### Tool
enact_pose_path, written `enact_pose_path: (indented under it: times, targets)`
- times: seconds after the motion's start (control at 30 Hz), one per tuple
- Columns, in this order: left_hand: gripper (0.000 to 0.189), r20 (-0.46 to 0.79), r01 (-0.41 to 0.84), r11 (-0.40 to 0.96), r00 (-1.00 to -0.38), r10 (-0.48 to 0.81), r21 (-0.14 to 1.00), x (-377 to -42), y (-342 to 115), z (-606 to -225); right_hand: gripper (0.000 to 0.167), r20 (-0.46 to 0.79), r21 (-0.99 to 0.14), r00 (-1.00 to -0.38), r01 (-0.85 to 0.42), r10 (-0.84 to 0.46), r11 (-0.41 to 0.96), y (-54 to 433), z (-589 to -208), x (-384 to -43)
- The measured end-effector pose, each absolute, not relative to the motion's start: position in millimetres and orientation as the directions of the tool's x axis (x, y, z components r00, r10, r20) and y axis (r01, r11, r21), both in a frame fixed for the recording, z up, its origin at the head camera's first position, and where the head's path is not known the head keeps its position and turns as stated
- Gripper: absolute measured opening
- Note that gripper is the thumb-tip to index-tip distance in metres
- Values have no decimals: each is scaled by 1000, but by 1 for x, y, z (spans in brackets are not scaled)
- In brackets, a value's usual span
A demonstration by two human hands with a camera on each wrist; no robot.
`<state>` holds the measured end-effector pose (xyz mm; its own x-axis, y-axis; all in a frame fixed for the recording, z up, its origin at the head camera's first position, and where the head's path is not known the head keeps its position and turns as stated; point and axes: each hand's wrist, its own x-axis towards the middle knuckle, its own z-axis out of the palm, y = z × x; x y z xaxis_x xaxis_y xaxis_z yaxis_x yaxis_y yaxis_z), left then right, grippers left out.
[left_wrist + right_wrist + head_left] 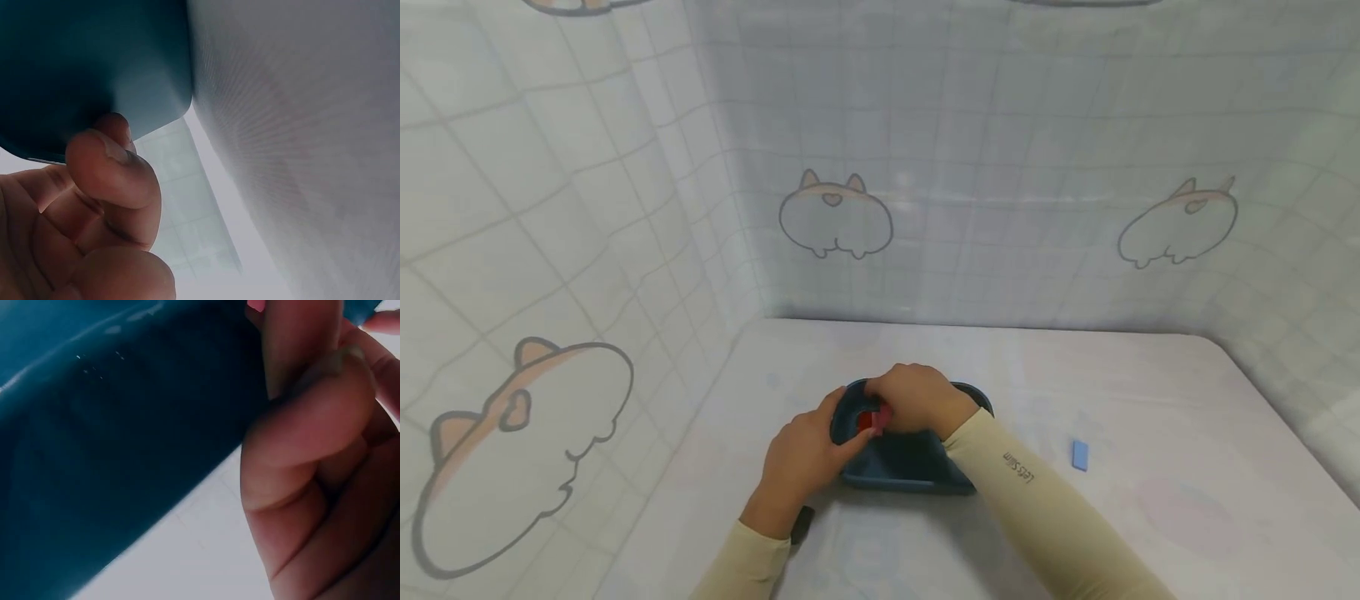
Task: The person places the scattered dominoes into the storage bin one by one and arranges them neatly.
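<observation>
My fingers point(857, 446), two sets; cream sleeves point(1045, 508), two; teal tray point(902, 486), one; blue block point(1079, 455), one; red piece point(865, 423), at least one; complete corgi outlines point(835, 221), three.

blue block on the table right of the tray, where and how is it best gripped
Probably pinch the blue block by its two long sides, from above: it seems to lie flat, longer way pointing away from the person, apart from the tray.
</observation>
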<state>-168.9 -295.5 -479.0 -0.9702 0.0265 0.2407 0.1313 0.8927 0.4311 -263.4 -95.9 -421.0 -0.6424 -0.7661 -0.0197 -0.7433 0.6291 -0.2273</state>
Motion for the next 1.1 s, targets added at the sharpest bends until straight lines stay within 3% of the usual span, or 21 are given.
enact_pose_path:
  times: [1.1]
  targets:
    - [90, 200, 100, 894, -980, 11, 436, -168, -293, -474, 29, -43, -149, -681, -719, -731, 678, -97, -435, -265]
